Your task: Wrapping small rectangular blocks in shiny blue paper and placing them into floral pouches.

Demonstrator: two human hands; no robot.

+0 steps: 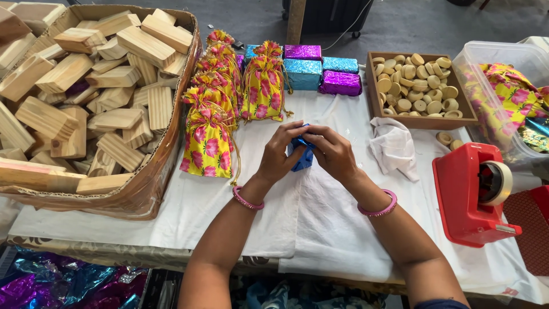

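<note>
Left hand (278, 153) and right hand (331, 151) each keep a pinching grip on the blue foil-wrapped block (301, 157) above the white-clothed surface (320, 223); open cloth lies toward the near edge, red tape dispenser (472, 194) right.

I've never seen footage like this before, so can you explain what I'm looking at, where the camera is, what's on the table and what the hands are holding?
There is no machine here: a person works with bare hands, and one camera worn on their head looks down at the table, which is covered with a white cloth. The left hand and right hand together grip a small block in shiny blue foil. On the left stands a cardboard box of wooden blocks. Behind the hands lie yellow flowered pouches and foil-wrapped blocks in blue and purple. To the right are a wooden tray of round wooden discs, a white rag, a red tape dispenser and a clear plastic tub.
</note>
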